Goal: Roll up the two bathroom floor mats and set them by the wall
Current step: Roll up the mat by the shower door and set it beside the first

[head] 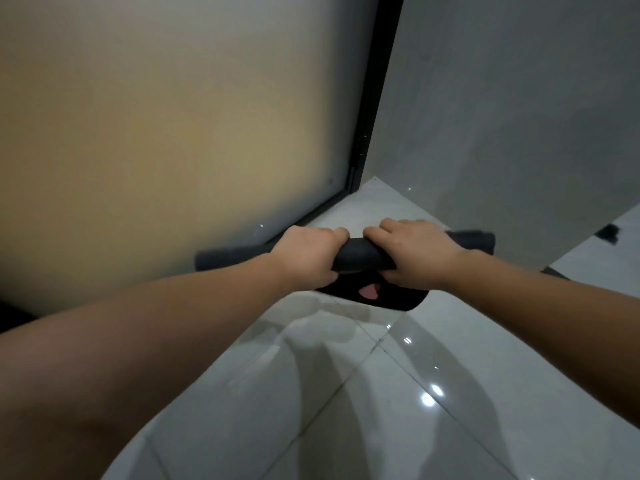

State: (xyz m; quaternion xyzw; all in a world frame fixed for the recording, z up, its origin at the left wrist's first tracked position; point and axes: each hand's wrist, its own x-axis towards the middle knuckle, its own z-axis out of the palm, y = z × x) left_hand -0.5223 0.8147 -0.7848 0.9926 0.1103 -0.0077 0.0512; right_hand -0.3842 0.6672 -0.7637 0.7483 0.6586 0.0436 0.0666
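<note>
Glossy tile floor (398,410) meets a frosted door (173,116). Left hand (306,256) and right hand (412,252) clamp the dark mat (360,256), mostly rolled near the corner (soft, light, probably springy); grip mid-roll.

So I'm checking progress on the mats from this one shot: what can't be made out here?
- Head view: the middle of the rolled mat is covered by the left hand and right hand.
- How much mat is still unrolled: only a dark flap shows below the hands.
- A second mat: a dark patch by the wall is too small to identify.
- The pink mark on the flap is blurred.
</note>
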